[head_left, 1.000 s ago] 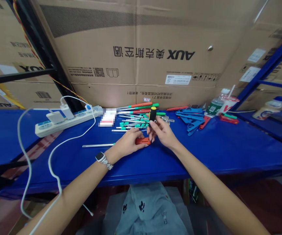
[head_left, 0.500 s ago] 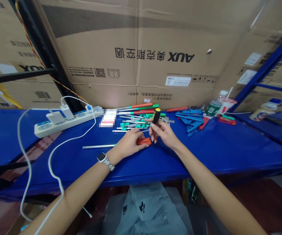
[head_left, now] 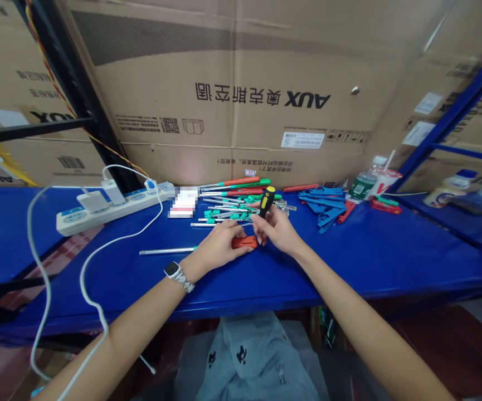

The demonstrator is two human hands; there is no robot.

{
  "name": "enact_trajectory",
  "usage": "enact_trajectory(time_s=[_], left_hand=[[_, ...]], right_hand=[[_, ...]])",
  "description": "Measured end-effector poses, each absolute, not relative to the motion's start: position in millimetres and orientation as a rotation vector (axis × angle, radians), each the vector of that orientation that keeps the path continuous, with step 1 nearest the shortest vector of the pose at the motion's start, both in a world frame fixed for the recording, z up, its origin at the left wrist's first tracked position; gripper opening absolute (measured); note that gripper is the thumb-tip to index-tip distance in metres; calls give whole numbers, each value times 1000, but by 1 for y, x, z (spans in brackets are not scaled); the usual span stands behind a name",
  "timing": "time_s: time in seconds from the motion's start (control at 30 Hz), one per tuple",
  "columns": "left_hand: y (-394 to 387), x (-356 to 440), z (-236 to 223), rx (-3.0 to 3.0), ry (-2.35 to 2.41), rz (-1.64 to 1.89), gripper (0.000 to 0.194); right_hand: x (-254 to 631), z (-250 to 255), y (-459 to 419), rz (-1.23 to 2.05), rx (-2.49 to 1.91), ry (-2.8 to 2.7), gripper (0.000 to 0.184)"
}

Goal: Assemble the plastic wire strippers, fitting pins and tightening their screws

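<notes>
My left hand [head_left: 219, 245] is closed around a metal rod with an orange handle [head_left: 244, 241], pressing it flat on the blue table. Its thin silver shaft [head_left: 168, 251] sticks out to the left from under my wrist. A yellow and black screwdriver [head_left: 266, 201] is gripped in the fingers of my right hand [head_left: 277, 227]. It stands nearly upright, handle on top, at the right end of the orange handle. My fingers hide its tip, so I cannot tell whether it touches the handle. Several metal rods with green and red handles [head_left: 247, 192] lie just behind my hands.
Blue plastic handle pieces [head_left: 323, 203] are heaped at the right rear, near a green-labelled bottle [head_left: 363, 186] and a cup with a straw [head_left: 386, 181]. A white power strip [head_left: 71, 224] with plugs and loose cables lies left. Large cardboard [head_left: 241, 128] stands behind the table [head_left: 370, 262].
The view has shifted very slightly. Both hands keep nearly the same place and hold, and the screwdriver leans a touch more.
</notes>
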State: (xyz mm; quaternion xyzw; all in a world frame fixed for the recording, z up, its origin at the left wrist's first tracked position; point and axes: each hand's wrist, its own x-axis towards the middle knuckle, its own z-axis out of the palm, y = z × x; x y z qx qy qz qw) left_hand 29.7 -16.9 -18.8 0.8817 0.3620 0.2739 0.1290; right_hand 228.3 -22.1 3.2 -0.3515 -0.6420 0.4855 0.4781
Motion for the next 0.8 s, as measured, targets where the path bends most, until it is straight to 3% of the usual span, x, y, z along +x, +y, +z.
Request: enact_trajectory(time_s=[0.2, 0.4, 0.67, 0.8], left_hand=[[-17, 30, -19, 2568, 1039, 809, 25], [-18, 29, -19, 2597, 1056, 794, 27], [-18, 30, -18, 2605, 1044, 813, 25], [-18, 30, -19, 2601, 1048, 792, 25]], right_hand=[[236, 11, -20, 1197, -833, -1605, 43], [223, 6, -20, 1062, -887, -1455, 51], [233, 8, -26, 1252, -792, -1605, 47], [229, 8, -22, 1184, -818, -1586, 45]])
